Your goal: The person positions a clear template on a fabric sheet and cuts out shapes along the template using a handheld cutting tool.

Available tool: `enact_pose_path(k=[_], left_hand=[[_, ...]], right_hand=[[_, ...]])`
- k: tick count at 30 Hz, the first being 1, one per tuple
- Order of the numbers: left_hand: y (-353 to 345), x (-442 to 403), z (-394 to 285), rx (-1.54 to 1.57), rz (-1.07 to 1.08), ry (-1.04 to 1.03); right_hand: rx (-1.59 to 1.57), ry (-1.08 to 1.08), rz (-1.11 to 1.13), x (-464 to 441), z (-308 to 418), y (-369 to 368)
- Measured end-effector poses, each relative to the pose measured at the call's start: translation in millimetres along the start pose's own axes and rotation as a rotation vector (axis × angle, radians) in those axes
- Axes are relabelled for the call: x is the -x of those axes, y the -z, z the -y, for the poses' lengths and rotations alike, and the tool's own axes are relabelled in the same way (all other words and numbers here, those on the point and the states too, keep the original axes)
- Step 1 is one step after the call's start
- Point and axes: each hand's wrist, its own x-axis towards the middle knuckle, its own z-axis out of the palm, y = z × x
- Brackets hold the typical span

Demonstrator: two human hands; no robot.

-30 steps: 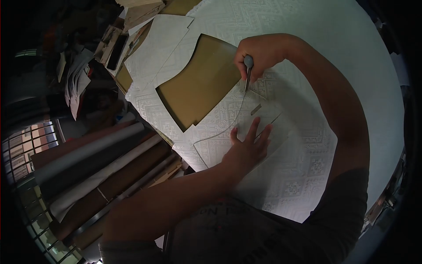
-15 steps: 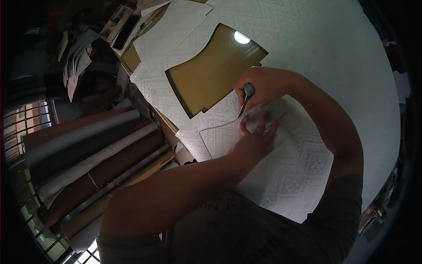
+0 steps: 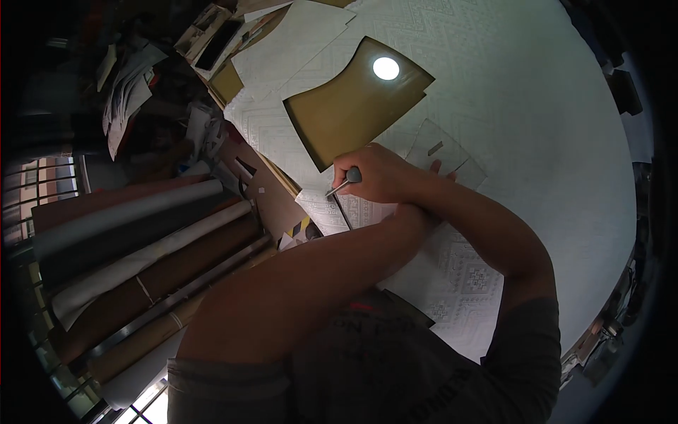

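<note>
My right hand (image 3: 371, 173) is closed around a knife (image 3: 342, 186) with a dark, round-ended handle. Its tip meets the white embossed sheet (image 3: 459, 265) near the sheet's left edge, where a dark cut line (image 3: 342, 212) runs toward my left forearm. My left hand (image 3: 441, 169) lies beneath my crossing right wrist. Only some of its fingers show, stretched out on a clear template (image 3: 424, 139); the rest of the hand is hidden. Beyond my right hand, a curved cut-out opening (image 3: 346, 106) in the sheet shows a shiny brown surface underneath.
Rolls of material (image 3: 159, 247) are stacked at the left below the table edge. A dark phone-like object (image 3: 220, 44) lies in a tray at the far left corner. Hanging papers (image 3: 127, 106) are nearby. A cardboard panel (image 3: 265, 198) stands beside the table.
My right hand has moved left and nearer with the knife, crossing over my left wrist. My left hand stays on the template, now mostly covered. The view has shifted slightly.
</note>
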Motion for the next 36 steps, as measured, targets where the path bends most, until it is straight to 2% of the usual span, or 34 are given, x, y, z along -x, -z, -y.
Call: enact_pose_path(k=[1, 3, 4, 6, 7, 9, 11, 13, 15, 19, 21, 25, 27, 29, 30, 32, 33, 35, 36], left_hand=[[-10, -8, -3, -0.008, -0.004, -0.002], [-51, -35, -17, -1.062, 0.045, 0.084], [-63, -42, -21, -1.067, 0.035, 0.088], [-73, -49, -24, -0.694, -0.024, 0.260], [-68, -52, -17, -0.700, -0.037, 0.261], [-48, -58, -1, 0.624, 0.022, 0.132], [6, -14, 12, 0.520, 0.075, 0.040], [21, 8, 19, 0.405, 0.132, -0.056], [12, 8, 20, 0.306, -0.016, -0.104], [28, 18, 26, 0.239, -0.012, -0.165], [21, 13, 28, 0.216, -0.022, -0.182], [30, 25, 44, 0.171, -0.059, -0.275], [5, 12, 65, 0.236, -0.195, -0.413], [16, 34, 88, 0.175, -0.231, -0.528], [-2, 36, 98, 0.140, -0.251, -0.523], [-55, 31, 112, 0.258, -0.679, -0.563], [-58, 44, 110, 0.246, -0.686, -0.576], [-55, 73, 105, 0.554, -0.643, -0.274], [-54, 72, 105, 0.550, -0.642, -0.289]], right_hand=[[0.005, 0.001, -0.008, 0, 1, 1], [0.007, 0.078, -0.006, 5, 0, 2], [0.017, 0.076, -0.011, 8, -2, 2], [-0.103, 0.132, -0.227, 18, -7, 3], [-0.091, 0.132, -0.234, 27, 0, 7], [-0.403, -0.149, -0.690, 59, 22, 12], [-0.376, -0.044, -1.036, 95, -1, 2], [-0.411, -0.072, -1.317, 130, 5, -14], [-0.419, -0.148, -1.498, 162, 12, -39], [-0.246, -0.255, -1.590, 229, -3, -110], [-0.345, -0.387, -1.668, 238, 2, -144], [-0.327, -0.395, -1.785, 203, 31, -186], [-0.390, -0.428, -1.770, 169, 40, -204], [-0.452, -0.445, -1.623, 153, 28, -227], [-0.441, -0.404, -1.641, 144, 25, -228], [0.437, -0.514, -1.400, 130, 22, -232], [0.445, -0.512, -1.417, 123, 23, -230], [0.510, -0.464, -1.284, 106, 30, -221], [0.513, -0.473, -1.296, 100, 33, -215]])
